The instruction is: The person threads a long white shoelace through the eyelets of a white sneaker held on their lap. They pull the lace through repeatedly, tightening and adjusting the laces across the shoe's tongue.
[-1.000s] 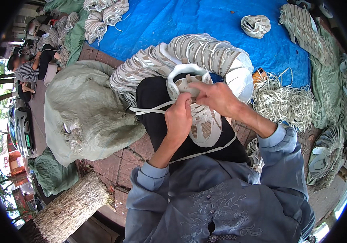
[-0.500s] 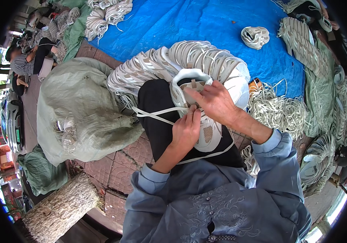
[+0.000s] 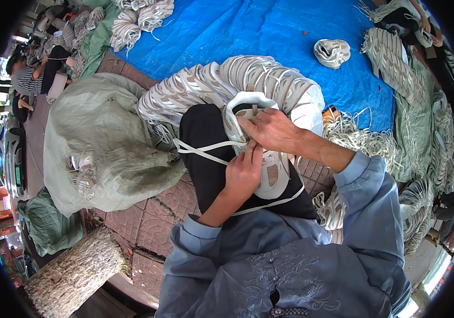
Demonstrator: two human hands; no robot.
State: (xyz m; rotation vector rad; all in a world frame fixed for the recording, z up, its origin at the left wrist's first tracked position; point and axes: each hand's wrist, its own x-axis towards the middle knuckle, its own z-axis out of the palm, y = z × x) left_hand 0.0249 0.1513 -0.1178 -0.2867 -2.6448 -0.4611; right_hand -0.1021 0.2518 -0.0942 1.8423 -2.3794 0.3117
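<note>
A white and beige sneaker (image 3: 275,179) lies on my black-trousered lap, its opening facing away from me. A flat white shoelace (image 3: 205,146) stretches out to the left of it in a long loop, and another length crosses my lap below the toe. My left hand (image 3: 243,172) is closed at the lacing, fingertips pinched on the shoelace. Bent over the tongue, my right hand (image 3: 275,130) has its fingers curled against the upper, close to the left fingertips. What those right fingers grip is hidden beneath the hand.
A curved row of nested sneakers (image 3: 269,74) lies just beyond my lap. White laces (image 3: 362,139) are heaped at right, near a blue tarp (image 3: 248,32) bearing one lone sneaker bundle (image 3: 333,53). A pale woven sack (image 3: 108,143) bulges at left. Another person (image 3: 28,79) sits far left.
My right hand has shifted slightly left over the tongue, its fingers more curled, and the right forearm has swung a little outward. The left hand stays nearly in place on the shoelace.
</note>
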